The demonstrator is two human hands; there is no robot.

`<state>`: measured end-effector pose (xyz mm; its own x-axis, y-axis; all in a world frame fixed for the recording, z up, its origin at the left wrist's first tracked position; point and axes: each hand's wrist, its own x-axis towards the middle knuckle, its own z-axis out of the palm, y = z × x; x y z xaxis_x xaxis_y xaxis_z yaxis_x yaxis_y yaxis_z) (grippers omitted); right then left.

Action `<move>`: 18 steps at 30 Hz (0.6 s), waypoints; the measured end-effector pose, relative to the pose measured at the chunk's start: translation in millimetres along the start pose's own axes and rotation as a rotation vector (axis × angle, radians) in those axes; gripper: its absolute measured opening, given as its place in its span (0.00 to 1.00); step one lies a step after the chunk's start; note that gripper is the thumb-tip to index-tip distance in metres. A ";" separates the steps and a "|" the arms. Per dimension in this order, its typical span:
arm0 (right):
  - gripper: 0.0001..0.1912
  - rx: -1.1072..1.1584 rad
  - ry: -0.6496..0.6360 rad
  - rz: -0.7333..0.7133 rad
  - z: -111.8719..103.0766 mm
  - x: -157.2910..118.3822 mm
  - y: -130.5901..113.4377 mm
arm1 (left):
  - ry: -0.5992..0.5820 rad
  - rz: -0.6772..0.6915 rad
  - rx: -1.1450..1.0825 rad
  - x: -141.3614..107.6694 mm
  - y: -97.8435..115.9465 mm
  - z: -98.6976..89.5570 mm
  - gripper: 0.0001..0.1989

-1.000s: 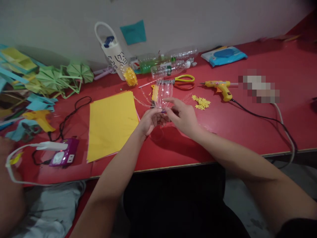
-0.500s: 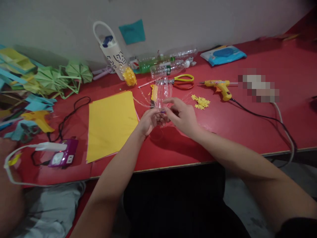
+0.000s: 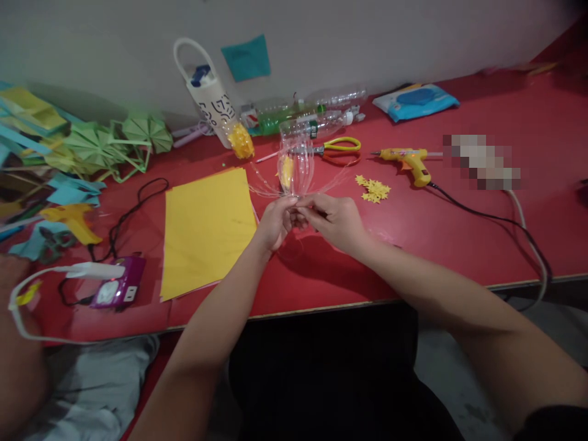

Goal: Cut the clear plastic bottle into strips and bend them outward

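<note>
A clear plastic bottle (image 3: pixel 303 166), cut into thin strips, points away from me, with loose strands fanning out to both sides. My left hand (image 3: pixel 277 225) is closed round its near end. Thumb and forefinger of my right hand (image 3: pixel 339 218) pinch together at that same end, touching the left fingertips; whatever lies between them is too small to make out. Behind the strips lies a yellow item (image 3: pixel 288 171), partly covered. Scissors (image 3: pixel 337 148) with yellow and red handles rest just beyond. Small yellow stars (image 3: pixel 374 190) are heaped to the right of my hands.
Yellow paper sheets (image 3: pixel 206 233) lie left of my hands. A yellow glue gun (image 3: pixel 413 160) trails its cord across the right side. Bottles (image 3: pixel 316 125) and a white tumbler (image 3: pixel 209 101) stand or lie along the wall. A purple power adapter (image 3: pixel 120 285) sits at left, near another person's arm (image 3: pixel 21 343).
My right fingers have lowered and closed into a pinch at the bottle's near end. The cut bottle has shifted slightly left, and its strands show more widely spread.
</note>
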<state>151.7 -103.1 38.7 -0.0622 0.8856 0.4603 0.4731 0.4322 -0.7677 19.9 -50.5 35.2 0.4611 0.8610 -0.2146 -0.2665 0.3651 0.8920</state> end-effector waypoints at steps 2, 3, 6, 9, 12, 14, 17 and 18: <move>0.09 0.013 -0.012 -0.020 -0.2 0.1 -0.3 | -0.001 0.012 -0.002 -0.4 -0.1 0.0 0.06; 0.09 0.003 -0.010 -0.025 -0.7 0.1 -1.1 | -0.005 0.011 0.001 -0.7 0.2 0.1 0.06; 0.10 -0.084 0.031 -0.035 -3.4 -0.6 -4.6 | -0.019 -0.009 0.011 -1.5 2.0 0.3 0.07; 0.11 -0.172 0.060 -0.058 -5.3 -1.9 -6.6 | -0.038 -0.036 0.009 -2.1 3.3 0.3 0.08; 0.13 -0.222 0.045 -0.111 -4.9 -3.4 -5.9 | -0.048 -0.062 -0.003 -2.7 4.1 1.2 0.08; 0.14 -0.256 0.043 -0.162 -4.5 -4.4 -5.3 | -0.050 -0.073 -0.016 -3.4 5.0 2.1 0.08; 0.16 -0.286 0.058 -0.196 -5.3 -5.4 -6.2 | -0.089 -0.080 -0.019 -4.4 6.2 1.7 0.08; 0.16 -0.284 0.067 -0.187 -6.1 -5.4 -6.9 | -0.104 -0.081 -0.012 -4.5 6.2 0.8 0.08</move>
<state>154.1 -111.9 44.3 -0.1178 0.7782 0.6169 0.6851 0.5134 -0.5168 16.8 -52.4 42.0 0.5664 0.7875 -0.2428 -0.2350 0.4367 0.8684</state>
